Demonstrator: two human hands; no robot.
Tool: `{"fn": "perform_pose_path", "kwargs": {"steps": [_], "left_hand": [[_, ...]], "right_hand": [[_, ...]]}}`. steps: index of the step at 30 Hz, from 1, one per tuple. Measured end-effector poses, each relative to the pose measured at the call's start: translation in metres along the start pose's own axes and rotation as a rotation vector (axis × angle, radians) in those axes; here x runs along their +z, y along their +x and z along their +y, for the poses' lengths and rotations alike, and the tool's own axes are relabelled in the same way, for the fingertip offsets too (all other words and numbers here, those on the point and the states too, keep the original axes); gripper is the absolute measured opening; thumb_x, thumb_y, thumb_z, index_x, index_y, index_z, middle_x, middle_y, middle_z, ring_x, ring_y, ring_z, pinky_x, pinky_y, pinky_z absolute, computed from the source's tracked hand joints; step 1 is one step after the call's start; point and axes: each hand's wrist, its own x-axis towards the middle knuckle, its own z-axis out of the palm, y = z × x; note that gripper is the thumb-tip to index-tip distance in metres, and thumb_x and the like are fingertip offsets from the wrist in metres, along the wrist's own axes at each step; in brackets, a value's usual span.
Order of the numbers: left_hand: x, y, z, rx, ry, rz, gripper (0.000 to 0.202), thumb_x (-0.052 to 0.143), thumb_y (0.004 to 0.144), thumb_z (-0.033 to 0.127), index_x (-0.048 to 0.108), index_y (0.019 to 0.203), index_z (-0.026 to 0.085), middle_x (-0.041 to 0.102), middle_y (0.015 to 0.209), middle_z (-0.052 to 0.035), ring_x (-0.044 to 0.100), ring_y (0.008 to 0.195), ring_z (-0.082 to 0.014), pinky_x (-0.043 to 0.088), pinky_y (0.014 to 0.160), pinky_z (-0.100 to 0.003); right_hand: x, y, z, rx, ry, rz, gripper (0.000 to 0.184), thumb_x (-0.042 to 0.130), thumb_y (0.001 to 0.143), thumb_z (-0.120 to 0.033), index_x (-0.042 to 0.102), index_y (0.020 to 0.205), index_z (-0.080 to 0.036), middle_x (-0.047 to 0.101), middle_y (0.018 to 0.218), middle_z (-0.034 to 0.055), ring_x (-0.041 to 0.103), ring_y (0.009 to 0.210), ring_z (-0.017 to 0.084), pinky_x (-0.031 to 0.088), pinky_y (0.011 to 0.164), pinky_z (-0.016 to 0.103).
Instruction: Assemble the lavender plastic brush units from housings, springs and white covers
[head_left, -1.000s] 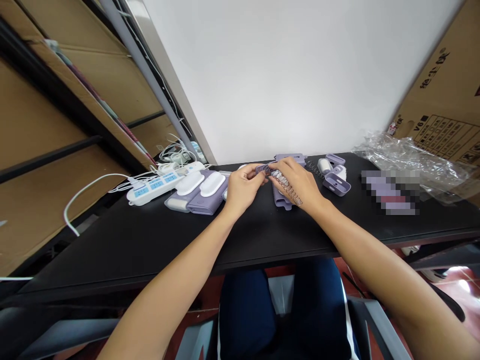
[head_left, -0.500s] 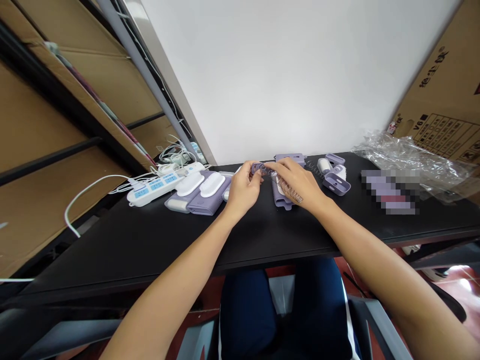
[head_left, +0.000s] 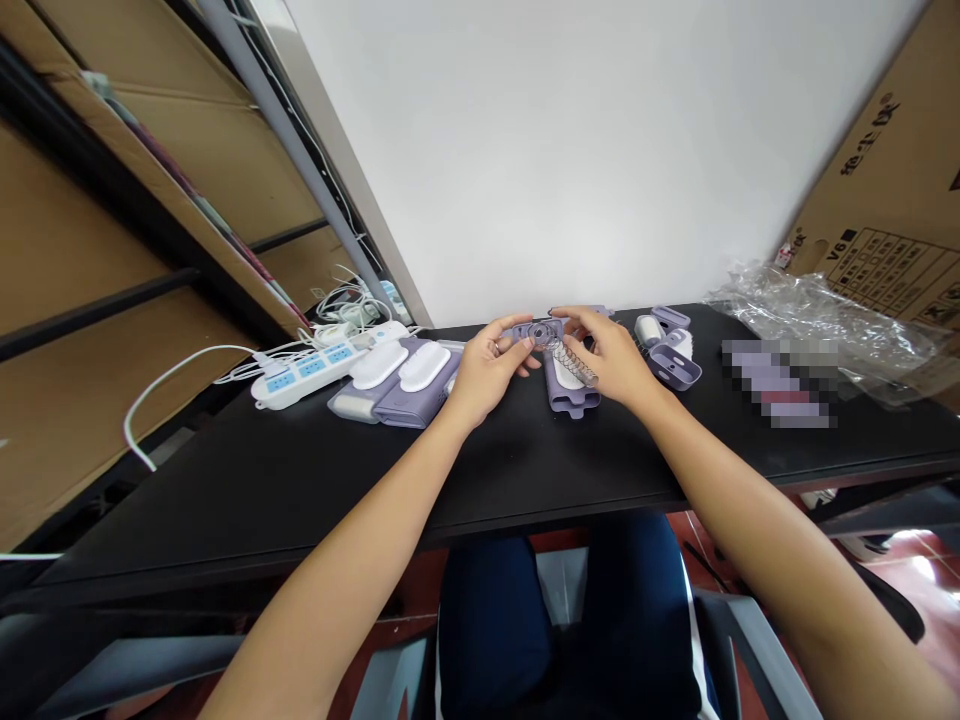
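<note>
My left hand (head_left: 486,370) and my right hand (head_left: 613,356) meet over the far middle of the black table (head_left: 300,480). Together they pinch a small purple plastic part (head_left: 534,330) with a round opening. A metal coil spring (head_left: 574,361) hangs from that part and runs down past my right fingers. Under the spring lies a purple housing piece (head_left: 570,396) flat on the table. Fingers of both hands are curled round the part.
Purple-and-white devices (head_left: 401,381) lie left of my hands, beside a white power strip (head_left: 306,371) with cables. More purple parts (head_left: 670,352) sit to the right, then crumpled clear plastic (head_left: 817,320) and a cardboard box (head_left: 892,190). Cardboard on shelving (head_left: 112,230) stands at left.
Both hands turned the purple part so its round opening faces me. My right hand slid back along the spring, which now hangs freer over the housing piece.
</note>
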Motion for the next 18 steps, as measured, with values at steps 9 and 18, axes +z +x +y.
{"fn": "perform_pose_path", "kwargs": {"steps": [9, 18], "left_hand": [[-0.0012, -0.0026, 0.0044, -0.097, -0.150, -0.033, 0.058, 0.084, 0.082, 0.046, 0.073, 0.130, 0.014, 0.081, 0.092, -0.0087, 0.078, 0.074, -0.0174, 0.058, 0.062, -0.024], [0.0024, -0.0033, 0.0032, -0.116, -0.125, -0.051, 0.043, 0.080, 0.088, 0.040, 0.075, 0.122, 0.014, 0.081, 0.090, -0.0078, 0.079, 0.072, -0.0163, 0.059, 0.062, -0.021]], "right_hand": [[0.0052, -0.0006, 0.0033, -0.115, 0.076, -0.103, 0.046, 0.065, 0.096, -0.032, 0.065, 0.142, -0.027, 0.073, 0.136, 0.0079, 0.070, 0.106, 0.025, 0.057, 0.092, 0.042], [0.0089, -0.0001, 0.0075, -0.058, 0.076, -0.063, 0.030, 0.070, 0.098, -0.035, 0.075, 0.127, -0.027, 0.073, 0.129, 0.0077, 0.069, 0.115, 0.027, 0.056, 0.094, 0.042]]}}
